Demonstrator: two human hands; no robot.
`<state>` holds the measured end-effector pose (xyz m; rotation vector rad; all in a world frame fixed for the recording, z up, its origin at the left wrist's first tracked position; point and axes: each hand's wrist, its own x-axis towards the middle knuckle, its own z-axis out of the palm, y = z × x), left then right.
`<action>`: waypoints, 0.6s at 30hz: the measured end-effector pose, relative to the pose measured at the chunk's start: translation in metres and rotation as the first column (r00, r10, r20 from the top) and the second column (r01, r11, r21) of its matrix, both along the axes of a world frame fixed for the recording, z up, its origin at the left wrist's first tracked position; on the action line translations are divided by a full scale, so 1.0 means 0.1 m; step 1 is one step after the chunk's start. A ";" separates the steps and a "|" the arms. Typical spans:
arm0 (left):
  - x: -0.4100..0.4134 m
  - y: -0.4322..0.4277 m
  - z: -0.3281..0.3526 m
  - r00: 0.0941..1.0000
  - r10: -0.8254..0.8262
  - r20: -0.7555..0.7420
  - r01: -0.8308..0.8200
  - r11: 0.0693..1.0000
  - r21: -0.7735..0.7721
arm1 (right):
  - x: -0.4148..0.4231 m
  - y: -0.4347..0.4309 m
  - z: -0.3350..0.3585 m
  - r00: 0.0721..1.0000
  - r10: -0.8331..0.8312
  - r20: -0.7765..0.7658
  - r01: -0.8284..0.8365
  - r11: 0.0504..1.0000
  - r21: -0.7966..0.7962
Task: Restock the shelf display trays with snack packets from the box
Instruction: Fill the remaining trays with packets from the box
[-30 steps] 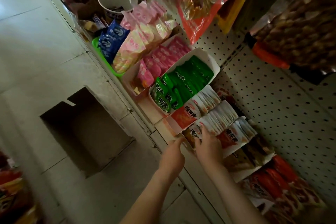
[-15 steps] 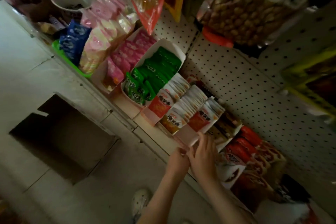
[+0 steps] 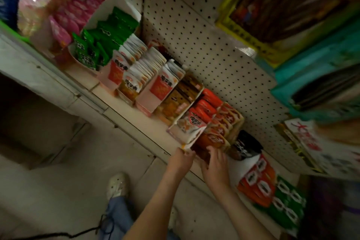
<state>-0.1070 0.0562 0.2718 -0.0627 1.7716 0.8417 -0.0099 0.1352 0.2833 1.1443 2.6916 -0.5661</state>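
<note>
A white display tray (image 3: 188,132) of red snack packets (image 3: 206,107) stands on the low shelf (image 3: 109,101), right of the trays of white-and-orange packets (image 3: 163,85). My left hand (image 3: 181,160) grips the tray's front lower corner. Just to its right, my right hand (image 3: 214,163) has its fingers curled over the front of the red-orange packets (image 3: 212,138) beside that tray. The open cardboard box (image 3: 29,122) sits on the floor at the left; its inside is dark.
Green packets (image 3: 105,35) and pink packets (image 3: 72,13) fill trays further left. A black bag (image 3: 245,146) and orange and green packs (image 3: 272,195) lie to the right. Pegboard (image 3: 194,45) backs the shelf. My shoe (image 3: 116,185) and a black cable (image 3: 78,234) are on the floor.
Both hands have moved right along the shelf, from the white-and-orange packet trays to the red packet tray. The view has swung right with them.
</note>
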 end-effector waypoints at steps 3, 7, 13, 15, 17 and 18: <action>0.23 0.07 -0.01 0.999 0.007 -0.052 -0.008 1.000 -0.012 | 0.27 0.11 0.06 0.998 -0.057 -0.009 0.056 0.998 -0.012; 0.52 0.14 0.00 1.000 -0.021 0.022 0.020 0.999 0.026 | 0.58 0.24 0.06 0.987 -0.114 0.114 0.115 0.993 0.004; 0.84 0.19 -0.11 0.996 0.018 0.091 -0.019 1.000 0.008 | 0.82 0.40 -0.05 0.909 0.084 0.408 -0.038 0.992 -0.120; 0.85 0.20 -0.13 0.995 0.057 0.082 -0.060 0.998 0.030 | 0.81 0.44 -0.07 0.887 0.166 0.431 -0.135 0.986 -0.101; 0.83 0.20 -0.15 0.982 0.140 0.128 -0.148 0.987 0.061 | 0.78 0.45 -0.10 0.859 0.243 0.450 -0.230 0.970 -0.083; 0.82 0.21 -0.17 0.971 0.183 0.151 -0.195 0.979 0.065 | 0.77 0.46 -0.13 0.848 0.267 0.457 -0.250 0.963 -0.100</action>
